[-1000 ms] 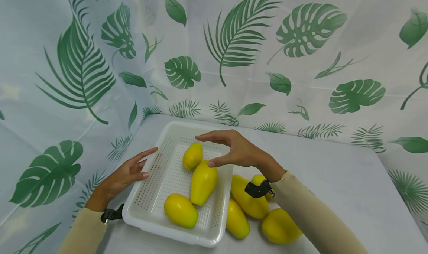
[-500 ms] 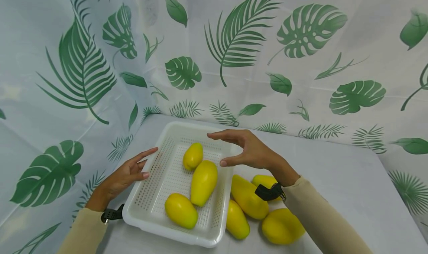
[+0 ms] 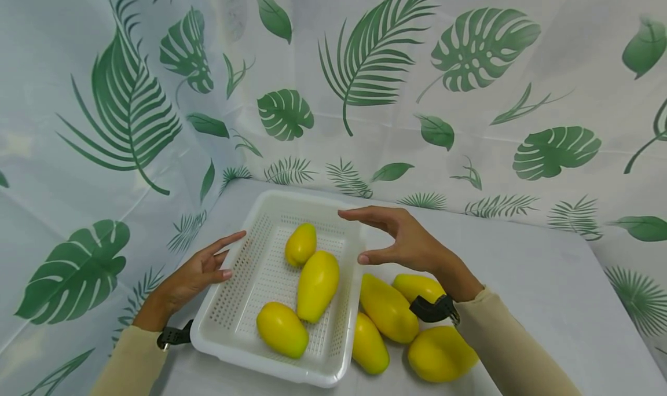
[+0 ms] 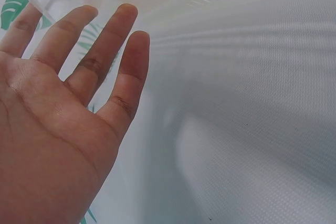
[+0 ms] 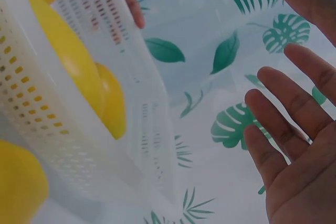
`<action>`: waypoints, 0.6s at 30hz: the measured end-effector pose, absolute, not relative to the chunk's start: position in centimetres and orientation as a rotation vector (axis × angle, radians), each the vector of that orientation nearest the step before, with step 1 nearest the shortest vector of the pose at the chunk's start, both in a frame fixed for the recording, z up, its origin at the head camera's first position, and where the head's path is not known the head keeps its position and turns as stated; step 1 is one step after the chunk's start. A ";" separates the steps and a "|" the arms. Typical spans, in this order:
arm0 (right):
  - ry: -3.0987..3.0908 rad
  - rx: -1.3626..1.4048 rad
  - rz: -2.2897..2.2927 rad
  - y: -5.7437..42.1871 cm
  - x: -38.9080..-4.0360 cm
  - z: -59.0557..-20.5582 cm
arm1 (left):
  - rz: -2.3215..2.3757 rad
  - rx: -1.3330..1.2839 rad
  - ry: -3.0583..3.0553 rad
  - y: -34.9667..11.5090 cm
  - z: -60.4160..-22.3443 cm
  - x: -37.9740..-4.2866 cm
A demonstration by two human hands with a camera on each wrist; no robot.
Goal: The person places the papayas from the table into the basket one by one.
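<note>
A white perforated plastic basket holds three yellow mangoes: one near the back, a larger one in the middle and another near the front. At the basket's left rim my left hand lies with fingers and thumb extended; the left wrist view shows those fingers nearly straight beside the basket wall. My right hand hangs at the far right corner of the basket, thumb and fingers spread apart with nothing between them. The right wrist view shows its palm bare.
Several more mangoes lie on the white table right of the basket, including a long one and a broad one, close under my right forearm. A leaf-print curtain stands behind and to the left of the table.
My right hand has drawn back to the right, from over the middle mango to the basket's right rim. The left hand, basket and mangoes stay practically the same.
</note>
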State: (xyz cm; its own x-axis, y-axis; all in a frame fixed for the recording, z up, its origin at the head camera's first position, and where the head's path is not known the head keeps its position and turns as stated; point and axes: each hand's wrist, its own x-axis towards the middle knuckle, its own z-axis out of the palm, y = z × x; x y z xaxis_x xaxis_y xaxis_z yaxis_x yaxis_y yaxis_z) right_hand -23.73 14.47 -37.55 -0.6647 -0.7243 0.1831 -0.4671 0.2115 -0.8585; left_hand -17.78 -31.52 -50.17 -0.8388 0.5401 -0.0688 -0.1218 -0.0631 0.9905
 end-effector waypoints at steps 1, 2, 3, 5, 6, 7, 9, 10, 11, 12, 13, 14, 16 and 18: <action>2.228 -1.124 -1.441 14.6 -23.7 -37.6 | 1.951 0.442 1.769 -31.5 -50.2 -17.8; 2.229 -1.120 -1.448 14.8 -23.6 -37.6 | 1.951 0.442 1.770 -31.5 -50.2 -17.8; 2.231 -1.115 -1.453 15.0 -23.5 -37.7 | 1.950 0.443 1.771 -31.5 -50.2 -17.8; 2.235 -1.106 -1.462 15.3 -23.4 -37.8 | 1.951 0.448 1.769 -31.5 -50.3 -17.8; 2.236 -1.102 -1.466 15.5 -23.3 -37.8 | 1.952 0.449 1.767 -31.6 -50.4 -17.8; 2.239 -1.097 -1.468 15.6 -23.3 -37.9 | 1.954 0.452 1.763 -31.6 -50.4 -17.8; 2.245 -1.090 -1.471 15.9 -23.1 -38.0 | 1.957 0.468 1.756 -31.6 -50.5 -17.9; 2.251 -1.082 -1.470 16.1 -23.1 -38.0 | 1.958 0.471 1.752 -31.6 -50.5 -17.9; 2.258 -1.077 -1.471 16.2 -23.0 -38.0 | 1.959 0.474 1.751 -31.6 -50.5 -17.9; 2.263 -1.071 -1.471 16.4 -22.9 -38.1 | 1.960 0.476 1.750 -31.6 -50.5 -17.9; 2.266 -1.069 -1.473 16.5 -22.9 -38.1 | 1.960 0.475 1.751 -31.7 -50.5 -17.9; 2.270 -1.066 -1.474 16.7 -22.8 -38.1 | 1.960 0.473 1.751 -31.7 -50.5 -17.9; 2.278 -1.057 -1.475 17.0 -22.7 -38.2 | 1.960 0.469 1.755 -31.7 -50.6 -17.9; 2.284 -1.051 -1.474 17.3 -22.6 -38.3 | 1.956 0.454 1.768 -31.6 -50.5 -17.8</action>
State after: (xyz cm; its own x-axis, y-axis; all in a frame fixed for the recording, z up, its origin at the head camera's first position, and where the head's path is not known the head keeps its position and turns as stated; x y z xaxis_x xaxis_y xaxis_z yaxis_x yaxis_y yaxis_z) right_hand -22.59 17.34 -38.34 -0.7175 -0.6719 0.1837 -0.4443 0.2384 -0.8635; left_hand -17.85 -31.64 -50.50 -0.8388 0.5410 -0.0617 -0.1161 -0.0670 0.9910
